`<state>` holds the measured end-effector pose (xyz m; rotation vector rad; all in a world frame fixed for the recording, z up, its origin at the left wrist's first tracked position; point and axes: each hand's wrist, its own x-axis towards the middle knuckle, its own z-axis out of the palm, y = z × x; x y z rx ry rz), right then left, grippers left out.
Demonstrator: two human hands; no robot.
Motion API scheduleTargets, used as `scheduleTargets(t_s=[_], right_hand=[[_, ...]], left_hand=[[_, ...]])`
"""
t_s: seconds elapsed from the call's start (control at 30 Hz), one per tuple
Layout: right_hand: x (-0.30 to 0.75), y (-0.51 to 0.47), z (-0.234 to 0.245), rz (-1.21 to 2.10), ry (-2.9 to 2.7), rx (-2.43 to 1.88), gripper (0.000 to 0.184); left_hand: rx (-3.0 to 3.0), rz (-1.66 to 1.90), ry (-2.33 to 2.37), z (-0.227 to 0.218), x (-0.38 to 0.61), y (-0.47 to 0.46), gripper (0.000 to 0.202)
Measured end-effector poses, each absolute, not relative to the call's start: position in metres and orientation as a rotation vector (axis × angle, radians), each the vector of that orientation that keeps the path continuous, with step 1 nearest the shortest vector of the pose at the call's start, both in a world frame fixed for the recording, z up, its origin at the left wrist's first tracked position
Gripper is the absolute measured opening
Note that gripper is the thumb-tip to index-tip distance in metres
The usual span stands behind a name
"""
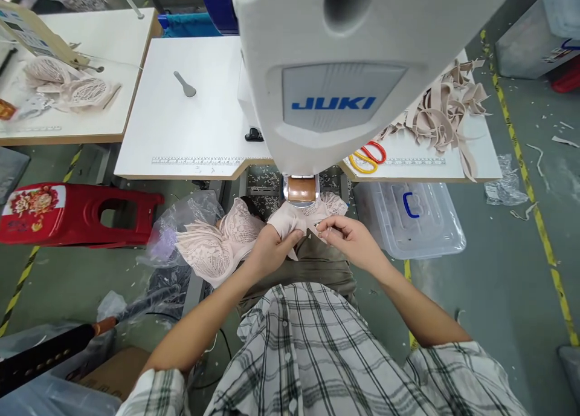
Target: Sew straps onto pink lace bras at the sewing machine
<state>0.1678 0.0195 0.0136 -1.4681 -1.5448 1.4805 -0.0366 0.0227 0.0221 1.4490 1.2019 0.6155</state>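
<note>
A pale pink lace bra (286,220) is stretched between my two hands, just below the front of a white sewing machine (344,35). My left hand (270,247) grips its left part, thumb on top and fingers wrapped beneath. My right hand (347,237) pinches the fabric edge at the right between thumb and forefinger. The machine's head partly hides the far side of the bra. Left of my left hand, a stack of similar lace bras (222,240) rests beside my lap.
Red-and-yellow scissors (368,158) and a heap of beige fabric straps (441,110) lie on the right of the white table (190,126). A clear lidded box (410,222) stands on the floor at right. A red stool (86,213) is at left.
</note>
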Motion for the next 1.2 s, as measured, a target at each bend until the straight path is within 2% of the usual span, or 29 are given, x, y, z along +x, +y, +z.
scheduleTargets(t_s=[0.1,0.33,0.6,0.97,1.2], right_hand=[[0.170,0.019,0.019,1.339,-1.642,-1.505,0.013],[0.167,0.019,0.030,1.240,-1.881,-1.469,0.010],[0.163,0.020,0.034,1.089,-2.023,-1.434,0.007],[0.174,0.043,0.034,1.585,-1.848,-1.413,0.017],[0.172,0.042,0.031,1.926,-1.460,-1.427,0.024]], left_hand=[[1.478,0.602,1.183,0.030,-0.037,0.026,0.024],[1.532,0.630,1.217,0.038,-0.032,0.019,0.016],[1.556,0.612,1.245,0.037,-0.028,0.016,0.016],[1.509,0.533,1.237,0.038,-0.029,0.023,0.022],[1.449,0.522,1.242,0.039,-0.026,0.029,0.030]])
